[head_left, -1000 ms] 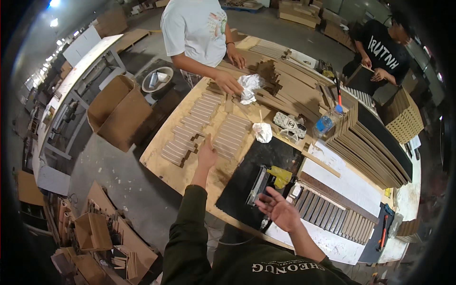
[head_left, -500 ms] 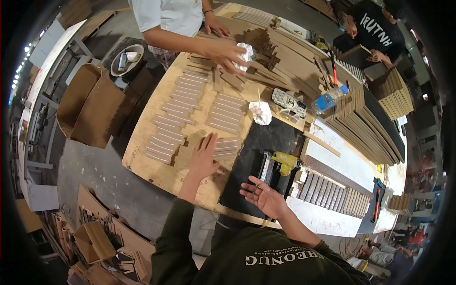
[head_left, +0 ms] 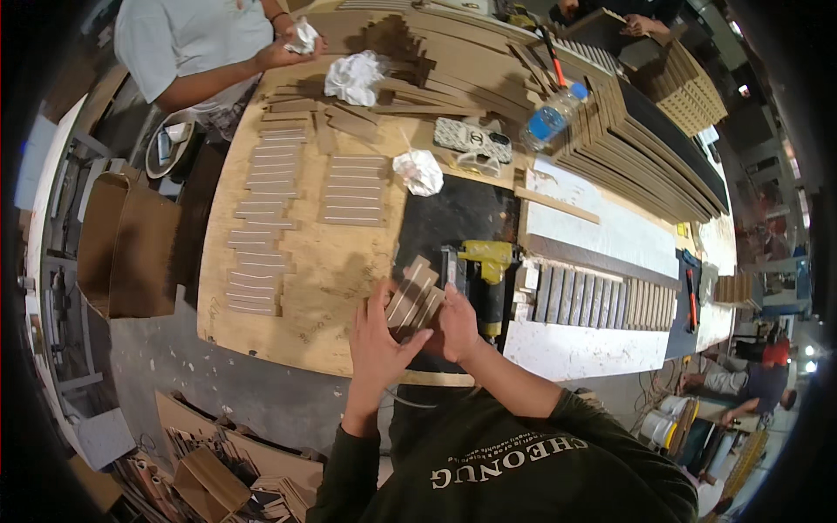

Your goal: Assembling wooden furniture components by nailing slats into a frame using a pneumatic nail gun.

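Observation:
Several brown board strips, each bearing a white line, form a small bundle (head_left: 413, 301) between my two hands above the table's near edge. My left hand (head_left: 377, 342) grips the bundle from the left, thumb underneath. On its right side my right hand (head_left: 457, 328) closes against the strips, some of its fingers hidden. Just beyond lies a yellow and black nail gun (head_left: 485, 261) on a black mat (head_left: 453, 209). Similar lined strips lie in a long staggered row (head_left: 261, 222) and a shorter group (head_left: 356, 190) on the wooden tabletop (head_left: 327, 288).
Across the table a person's hand (head_left: 283, 52) holds crumpled white material. Another white crumpled bundle (head_left: 356, 78), a phone (head_left: 471, 139), glasses (head_left: 478, 164) and a water bottle (head_left: 554, 116) lie ahead. Stacked brown panels (head_left: 641, 157) stand right; a cardboard box (head_left: 131, 248) sits left.
My left hand has picked up the nearest lined strips, and my right hand has joined it on them. The other person's hands have drawn back left, leaving a white crumpled bundle on the table.

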`<state>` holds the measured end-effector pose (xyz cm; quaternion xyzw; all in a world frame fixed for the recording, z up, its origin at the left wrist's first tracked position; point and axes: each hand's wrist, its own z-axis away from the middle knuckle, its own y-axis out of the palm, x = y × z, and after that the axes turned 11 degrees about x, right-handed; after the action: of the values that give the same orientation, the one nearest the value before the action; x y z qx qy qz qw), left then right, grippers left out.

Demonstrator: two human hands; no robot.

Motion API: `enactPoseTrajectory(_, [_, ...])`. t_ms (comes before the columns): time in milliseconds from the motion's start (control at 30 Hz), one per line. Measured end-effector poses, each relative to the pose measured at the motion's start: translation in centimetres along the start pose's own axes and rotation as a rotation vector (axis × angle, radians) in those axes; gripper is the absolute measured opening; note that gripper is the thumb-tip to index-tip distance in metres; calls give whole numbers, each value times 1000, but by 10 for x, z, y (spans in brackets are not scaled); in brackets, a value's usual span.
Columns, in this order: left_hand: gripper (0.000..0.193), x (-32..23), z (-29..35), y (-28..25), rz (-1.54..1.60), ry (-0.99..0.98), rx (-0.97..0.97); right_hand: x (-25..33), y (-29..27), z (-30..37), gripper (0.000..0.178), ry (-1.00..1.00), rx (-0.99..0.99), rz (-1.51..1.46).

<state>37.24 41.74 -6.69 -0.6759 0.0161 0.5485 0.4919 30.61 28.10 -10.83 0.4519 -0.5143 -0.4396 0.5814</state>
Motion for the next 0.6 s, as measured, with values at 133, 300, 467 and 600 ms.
enactPoseTrajectory(133, [63, -1, 14, 8, 517, 9, 18, 20, 14, 20, 79, -4, -96, 75])
enactPoseTrajectory(300, [36, -15, 27, 36, 888, -72, 155, 44, 15, 65, 81, -27, 45, -60])
enactPoseTrajectory(467, [36, -52, 38, 70, 1010, -42, 151, 77, 22, 123, 88, -39, 114, -57])
enactPoseTrajectory(600, [40, -129, 38, 113, 627, 48, 147, 118, 11, 188, 91, -84, 170, 43])
